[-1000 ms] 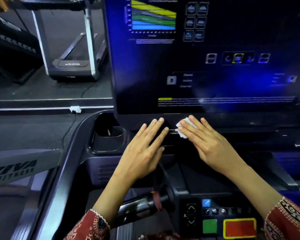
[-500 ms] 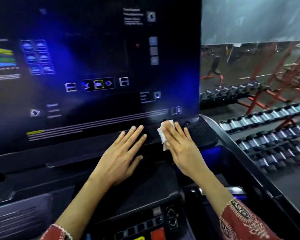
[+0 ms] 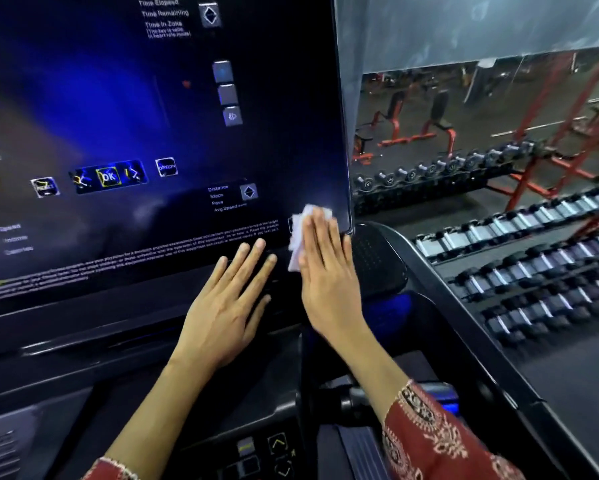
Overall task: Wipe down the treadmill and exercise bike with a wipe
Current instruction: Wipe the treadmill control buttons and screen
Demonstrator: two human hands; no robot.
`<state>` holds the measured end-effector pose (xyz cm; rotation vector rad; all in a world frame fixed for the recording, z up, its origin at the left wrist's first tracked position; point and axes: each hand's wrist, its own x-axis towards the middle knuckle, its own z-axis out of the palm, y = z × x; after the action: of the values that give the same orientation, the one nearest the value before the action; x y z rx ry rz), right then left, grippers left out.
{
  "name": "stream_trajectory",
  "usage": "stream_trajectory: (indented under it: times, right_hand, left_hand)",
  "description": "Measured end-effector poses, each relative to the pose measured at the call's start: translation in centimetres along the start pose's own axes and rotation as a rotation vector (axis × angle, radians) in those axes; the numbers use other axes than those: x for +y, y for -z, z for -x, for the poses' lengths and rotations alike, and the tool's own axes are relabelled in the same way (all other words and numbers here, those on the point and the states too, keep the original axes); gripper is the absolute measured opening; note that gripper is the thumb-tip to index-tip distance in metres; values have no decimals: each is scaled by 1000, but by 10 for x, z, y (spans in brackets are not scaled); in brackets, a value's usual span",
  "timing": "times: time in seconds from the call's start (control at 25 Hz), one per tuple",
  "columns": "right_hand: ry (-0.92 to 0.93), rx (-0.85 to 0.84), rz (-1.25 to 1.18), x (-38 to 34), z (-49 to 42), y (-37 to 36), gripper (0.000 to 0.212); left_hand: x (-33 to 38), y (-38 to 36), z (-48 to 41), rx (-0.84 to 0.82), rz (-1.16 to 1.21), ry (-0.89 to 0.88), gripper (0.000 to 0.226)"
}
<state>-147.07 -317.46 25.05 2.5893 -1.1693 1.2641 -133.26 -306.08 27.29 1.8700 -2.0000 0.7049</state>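
Observation:
The treadmill's large dark console screen (image 3: 135, 133) fills the upper left, with lit icons and text. My right hand (image 3: 325, 275) presses a white wipe (image 3: 298, 233) flat against the screen's bottom right corner, fingers straight. My left hand (image 3: 229, 306) rests flat, fingers spread, on the black ledge below the screen, just left of the right hand. The wipe shows above and left of the right fingers; the rest of it is hidden under the palm.
A black speaker panel (image 3: 377, 261) and the treadmill's side rail (image 3: 464, 327) lie right of the hands. Control buttons (image 3: 274, 448) sit near the bottom. Racks of dumbbells (image 3: 533, 258) and red benches (image 3: 415, 126) stand beyond on the right.
My right hand slid the wipe rightward along the screen's lower edge to its bottom right corner. My left hand followed along the ledge. The view swung right.

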Motion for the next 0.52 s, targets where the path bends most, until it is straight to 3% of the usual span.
stream_trajectory:
  times: [0.08, 0.2, 0.32, 0.44, 0.52]
  right_hand:
    - [-78, 71, 22, 11, -26, 6, 54]
    - [-235, 55, -142, 5, -12, 5, 57]
    - [-196, 49, -103, -6, 16, -2, 57]
    - [-181, 102, 42, 7, -24, 5, 55]
    - [-233, 130, 2, 9, -40, 8, 59]
  left_hand:
    - [1, -1, 1, 3, 4, 11, 52]
    - [3, -2, 2, 11, -2, 16, 51]
    - [2, -3, 1, 26, -24, 18, 50]
    - [3, -2, 0, 38, -15, 18, 50]
    - [4, -2, 1, 44, -6, 22, 50]
